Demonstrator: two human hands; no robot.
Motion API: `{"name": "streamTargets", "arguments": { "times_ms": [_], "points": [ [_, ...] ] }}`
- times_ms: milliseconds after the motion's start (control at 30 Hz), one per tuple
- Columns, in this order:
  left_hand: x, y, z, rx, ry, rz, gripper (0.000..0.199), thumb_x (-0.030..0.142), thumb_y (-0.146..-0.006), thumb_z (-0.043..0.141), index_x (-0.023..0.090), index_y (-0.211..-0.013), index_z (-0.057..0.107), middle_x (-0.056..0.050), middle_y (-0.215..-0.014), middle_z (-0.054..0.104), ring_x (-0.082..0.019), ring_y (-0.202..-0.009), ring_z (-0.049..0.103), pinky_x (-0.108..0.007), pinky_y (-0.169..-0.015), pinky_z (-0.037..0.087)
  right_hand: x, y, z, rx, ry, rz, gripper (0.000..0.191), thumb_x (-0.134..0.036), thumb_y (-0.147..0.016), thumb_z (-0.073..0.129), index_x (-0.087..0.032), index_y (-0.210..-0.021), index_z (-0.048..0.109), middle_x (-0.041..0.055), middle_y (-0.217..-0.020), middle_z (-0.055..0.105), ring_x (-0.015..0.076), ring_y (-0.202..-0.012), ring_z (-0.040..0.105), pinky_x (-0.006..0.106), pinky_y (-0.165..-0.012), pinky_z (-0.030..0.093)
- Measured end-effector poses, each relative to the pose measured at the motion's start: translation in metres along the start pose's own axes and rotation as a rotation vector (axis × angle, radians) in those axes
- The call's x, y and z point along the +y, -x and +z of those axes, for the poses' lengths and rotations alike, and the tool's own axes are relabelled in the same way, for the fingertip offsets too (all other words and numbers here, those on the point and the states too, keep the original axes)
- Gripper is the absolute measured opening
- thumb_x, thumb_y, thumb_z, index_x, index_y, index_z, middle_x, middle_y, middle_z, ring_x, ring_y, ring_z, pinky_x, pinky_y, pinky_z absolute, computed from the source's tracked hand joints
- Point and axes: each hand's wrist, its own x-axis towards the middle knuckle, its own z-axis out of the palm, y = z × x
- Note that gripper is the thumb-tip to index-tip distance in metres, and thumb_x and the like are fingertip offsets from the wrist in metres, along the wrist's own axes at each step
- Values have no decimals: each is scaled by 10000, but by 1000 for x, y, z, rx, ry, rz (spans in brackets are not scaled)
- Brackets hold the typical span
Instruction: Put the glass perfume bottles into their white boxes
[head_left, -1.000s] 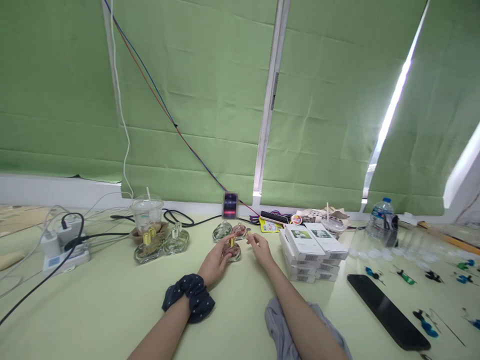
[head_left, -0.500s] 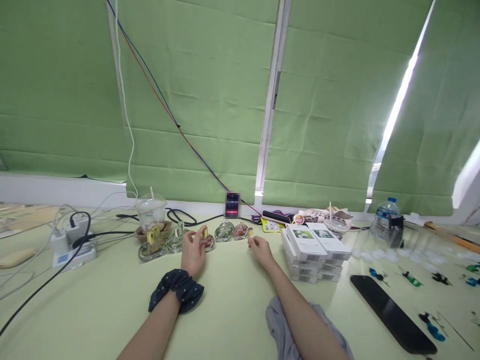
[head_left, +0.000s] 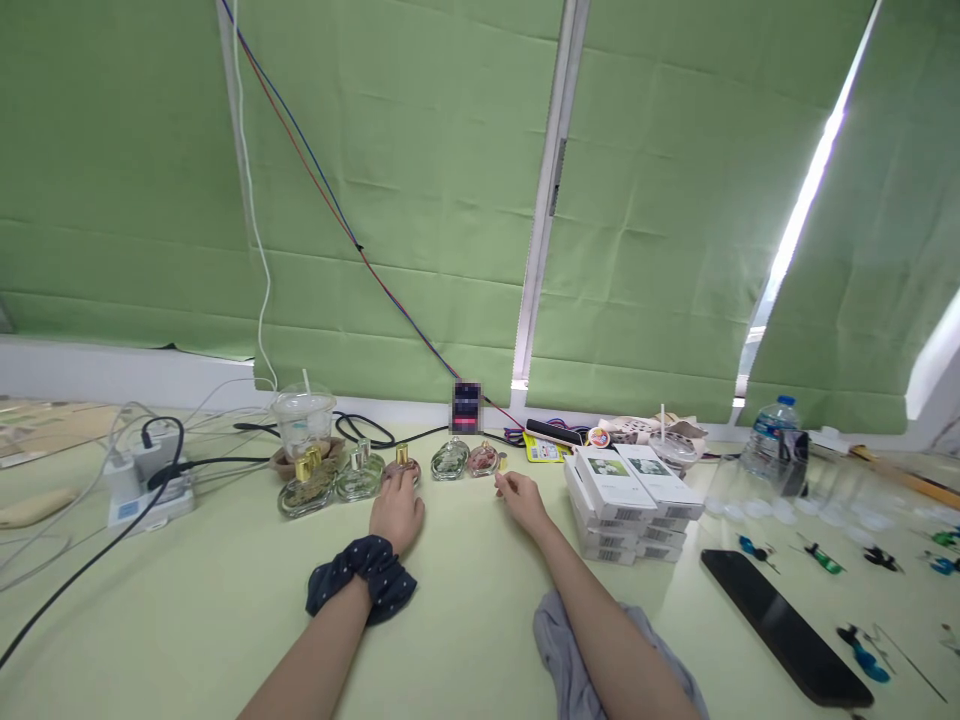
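left hand (head_left: 396, 512) at pink bottle (head_left: 403, 466) toward bench's far edge, fingers resting on it, upright; right hand (head_left: 520, 497) pinching small gold cap (head_left: 501, 482), farther right.

The left hand (head_left: 396, 512) rests on the table (head_left: 187, 600), its fingers touching a small pink bottle (head_left: 403, 465) with a gold cap. The right hand (head_left: 519, 497) lies near another pink bottle (head_left: 483, 459), fingers pinched together. A dark scrunchie (head_left: 362, 588) is around the left wrist. White boxes (head_left: 630, 490) are stacked at the right.
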Motion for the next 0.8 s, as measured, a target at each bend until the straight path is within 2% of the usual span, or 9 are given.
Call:
{"name": "streamTargets", "arguments": {
  "times_ms": [100, 200, 400, 500, 600, 700, 800],
  "points": [
    [2, 1, 1, -53, -53, -73, 411, 139, -767, 465, 82, -1172, 507, -205, -1140, 569, -365, -1071, 518, -472, -826, 438, 0, 0, 1, 4, 1, 8, 335, -456, -815, 475, -177, -693, 616, 51, -676, 664, 187, -639, 594, 276, -630, 434],
    [5, 2, 1, -90, -87, -111, 441, 159, -797, 443, 82, -1230, 475, -203, -1164, 561, -362, -1099, 502, -475, -842, 425, 3, -1, 2, 12, 8, 16, 220, -353, -783, 513, -182, -687, 612, 39, -675, 655, 183, -634, 585, 278, -633, 436],
    [7, 2, 1, -138, -116, -137, 409, 166, -815, 429, 96, -1212, 498, -189, -1176, 561, -339, -1112, 491, -452, -883, 395, 13, -4, 8, 42, 37, 38, 101, -215, -731, 525, -190, -670, 603, 27, -689, 641, 171, -639, 571, 274, -641, 436],
    [7, 2, 1, -156, -116, -138, 413, 166, -825, 410, 105, -1226, 490, -180, -1198, 553, -334, -1133, 476, -443, -899, 381, 19, -8, 10, 79, 58, 64, 83, -192, -728, 525, -188, -737, 607, 16, -669, 617, 169, -628, 564, 278, -644, 434],
    [7, 2, 1, -167, -114, -143, 412, 170, -832, 403, 104, -1230, 491, -177, -1208, 549, -334, -1146, 465, -439, -910, 372, 23, -12, 12, 150, 84, 96, 227, -196, -728, 537, -183, -947, 595, 23, -769, 616, 164, -624, 552, 294, -661, 435],
    [6, 3, 2, -173, -105, -147, 405, 166, -834, 406, 111, -1225, 498, -170, -1214, 547, -328, -1152, 459, -434, -915, 369, 24, -17, 13, 214, 100, 99, 401, -207, -723, 560, -194, -1123, 529, 63, -1034, 598, 159, -669, 550, 315, -719, 442],
    [6, 3, 3, -173, -88, -153, 396, 156, -831, 413, 114, -1213, 510, -168, -1215, 541, -329, -1151, 455, -437, -919, 362, 22, -21, 14, 214, 115, 71, 514, -198, -736, 559, -219, -1239, 454, 66, -1252, 521, 145, -690, 563, 315, -766, 449]
  ]
}}
